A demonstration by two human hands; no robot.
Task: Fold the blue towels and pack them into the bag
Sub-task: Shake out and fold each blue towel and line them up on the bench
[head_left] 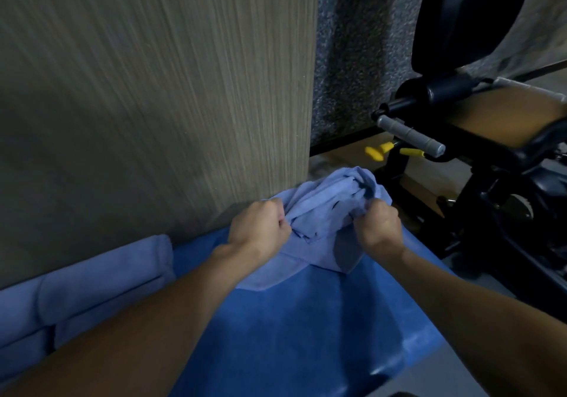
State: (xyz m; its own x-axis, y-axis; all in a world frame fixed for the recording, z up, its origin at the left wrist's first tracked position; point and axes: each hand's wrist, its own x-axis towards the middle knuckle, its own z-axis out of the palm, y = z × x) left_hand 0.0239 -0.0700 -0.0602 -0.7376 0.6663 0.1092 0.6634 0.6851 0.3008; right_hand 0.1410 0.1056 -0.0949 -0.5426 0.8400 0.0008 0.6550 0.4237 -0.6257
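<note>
Bunched blue towel (334,209) between fists, left hand (260,228), right hand (379,228) (both gripping it)

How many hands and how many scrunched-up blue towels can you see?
Hands: 2, the left hand and the right hand
Scrunched-up blue towel: 1, gripped by both
Total: 3
The folded towels at left overlap too much to count.

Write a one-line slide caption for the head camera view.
Left hand and right hand grip a bunched blue towel above a blue surface, with folded towels stacked at the left.
</note>
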